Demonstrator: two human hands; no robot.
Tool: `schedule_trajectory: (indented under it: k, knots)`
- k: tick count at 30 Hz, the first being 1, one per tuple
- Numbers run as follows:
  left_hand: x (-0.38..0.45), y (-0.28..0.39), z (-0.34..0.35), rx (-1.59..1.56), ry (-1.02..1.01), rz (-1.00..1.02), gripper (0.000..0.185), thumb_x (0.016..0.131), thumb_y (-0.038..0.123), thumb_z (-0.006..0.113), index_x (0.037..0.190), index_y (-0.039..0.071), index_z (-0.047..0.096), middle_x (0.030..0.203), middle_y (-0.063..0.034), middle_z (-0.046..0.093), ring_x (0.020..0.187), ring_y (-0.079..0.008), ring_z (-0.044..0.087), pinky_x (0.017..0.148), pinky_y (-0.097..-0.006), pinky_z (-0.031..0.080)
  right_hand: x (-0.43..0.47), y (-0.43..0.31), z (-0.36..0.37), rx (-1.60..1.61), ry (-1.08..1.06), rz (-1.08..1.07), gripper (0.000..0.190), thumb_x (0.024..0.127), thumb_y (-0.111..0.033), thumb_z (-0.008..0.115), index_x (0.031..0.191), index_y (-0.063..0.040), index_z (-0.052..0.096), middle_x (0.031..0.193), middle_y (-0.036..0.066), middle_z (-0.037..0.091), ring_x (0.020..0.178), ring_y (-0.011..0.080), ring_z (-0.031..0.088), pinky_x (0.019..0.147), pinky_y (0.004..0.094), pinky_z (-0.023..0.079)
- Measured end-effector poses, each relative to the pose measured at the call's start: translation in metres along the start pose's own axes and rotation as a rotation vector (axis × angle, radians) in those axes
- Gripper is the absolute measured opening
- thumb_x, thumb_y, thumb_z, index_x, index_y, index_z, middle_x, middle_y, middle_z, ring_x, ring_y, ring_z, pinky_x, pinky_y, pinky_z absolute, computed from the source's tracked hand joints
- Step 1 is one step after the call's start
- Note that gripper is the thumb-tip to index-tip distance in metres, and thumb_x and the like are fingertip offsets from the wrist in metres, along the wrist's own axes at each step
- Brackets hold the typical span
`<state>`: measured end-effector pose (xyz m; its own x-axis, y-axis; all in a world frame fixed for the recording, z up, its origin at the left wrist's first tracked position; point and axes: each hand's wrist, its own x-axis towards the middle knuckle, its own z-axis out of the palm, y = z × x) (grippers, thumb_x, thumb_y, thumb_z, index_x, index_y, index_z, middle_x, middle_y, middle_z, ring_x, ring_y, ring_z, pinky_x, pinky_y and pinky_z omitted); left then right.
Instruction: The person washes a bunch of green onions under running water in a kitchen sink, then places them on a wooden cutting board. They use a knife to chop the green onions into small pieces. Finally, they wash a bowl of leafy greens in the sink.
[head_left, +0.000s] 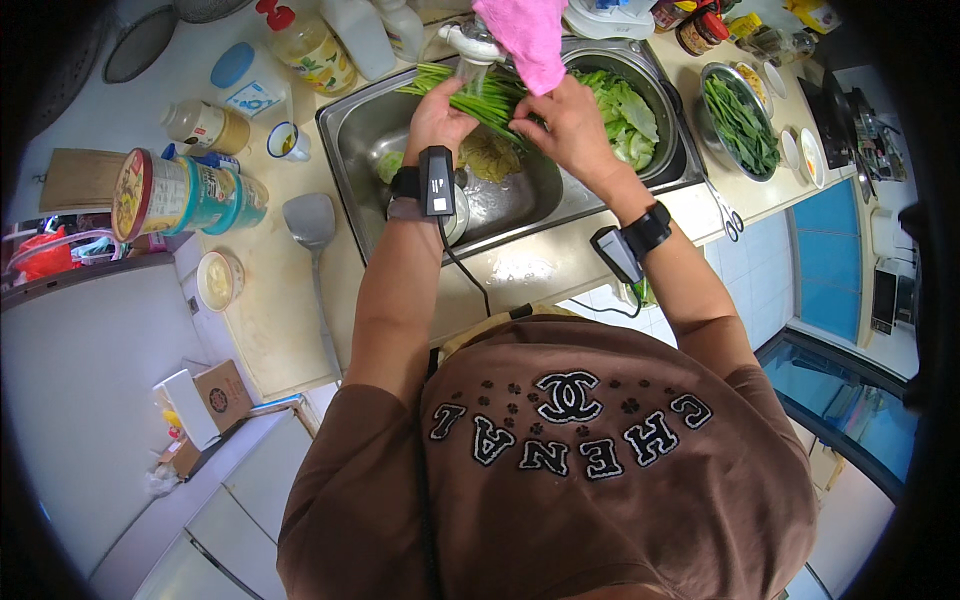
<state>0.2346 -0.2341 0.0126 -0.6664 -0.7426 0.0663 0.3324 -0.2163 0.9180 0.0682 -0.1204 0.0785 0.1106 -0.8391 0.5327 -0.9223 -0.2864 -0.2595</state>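
Observation:
Under the running faucet (472, 46), a bunch of long green vegetable stalks (487, 105) lies across my left hand (441, 124), thumb over it. My right hand (570, 127) pinches at the stalks' right end with thumb and fingers. Both hands are above the left basin of the stainless steel sink (517, 199). Beneath them in the basin are a wet yellowish leafy clump (491, 156) and a light green leaf piece (390, 165). A pink cloth (529, 37) hangs by the faucet, just above my right hand. Leafy lettuce (630, 124) fills a metal pot to the right.
A metal spatula (311, 221) and a small bowl (220, 280) lie left of the sink. Bottles (311, 45) and stacked tubs (187, 193) stand along the left side. Scissors (727, 214) overhang the counter edge near a bowl of green leaves (739, 124).

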Motion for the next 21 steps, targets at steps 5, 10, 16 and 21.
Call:
schedule_trajectory:
  k: [5, 10, 16, 21]
  knots:
    - [0.016, -0.013, -0.007, -0.399, 0.061, -0.106, 0.035, 0.098, 0.012, 0.047, 0.129, -0.005, 0.047, 0.125, -0.0173, 0.055, 0.116, -0.0284, 0.054, 0.102, -0.0396, 0.045, 0.004, 0.002, 0.017, -0.046, 0.005, 0.084, 0.014, 0.070, -0.014, 0.075, 0.080, -0.010, 0.067, 0.082, 0.008, 0.057, 0.082, 0.0291, 0.056, 0.070, 0.0417, 0.044]
    - [0.024, -0.018, -0.020, -0.605, 0.174, -0.219, 0.036, 0.097, 0.009, 0.051, 0.130, -0.004, 0.046, 0.120, -0.0121, 0.057, 0.109, -0.0195, 0.056, 0.097, -0.0329, 0.046, 0.016, 0.009, 0.031, -0.052, -0.126, 0.131, 0.012, 0.072, -0.014, 0.073, 0.081, -0.009, 0.066, 0.084, 0.009, 0.060, 0.086, 0.0298, 0.057, 0.072, 0.0415, 0.046]
    - [0.014, -0.009, -0.018, -0.119, 0.465, -0.127, 0.029, 0.093, 0.007, 0.060, 0.119, -0.004, 0.056, 0.100, -0.0033, 0.062, 0.086, -0.0098, 0.059, 0.074, -0.0282, 0.050, 0.029, 0.008, 0.037, 0.131, -0.215, 0.220, 0.009, 0.078, -0.015, 0.066, 0.083, -0.007, 0.065, 0.075, 0.013, 0.064, 0.072, 0.0317, 0.063, 0.067, 0.0403, 0.050]
    - [0.022, -0.004, -0.007, -0.537, 0.534, -0.133, 0.020, 0.091, 0.010, 0.064, 0.108, 0.001, 0.061, 0.096, -0.0052, 0.064, 0.079, -0.0176, 0.062, 0.066, -0.0334, 0.050, 0.035, 0.007, 0.042, 0.275, -0.248, 0.250, 0.012, 0.082, -0.017, 0.063, 0.087, -0.005, 0.064, 0.072, 0.017, 0.063, 0.067, 0.0352, 0.063, 0.062, 0.0416, 0.050]
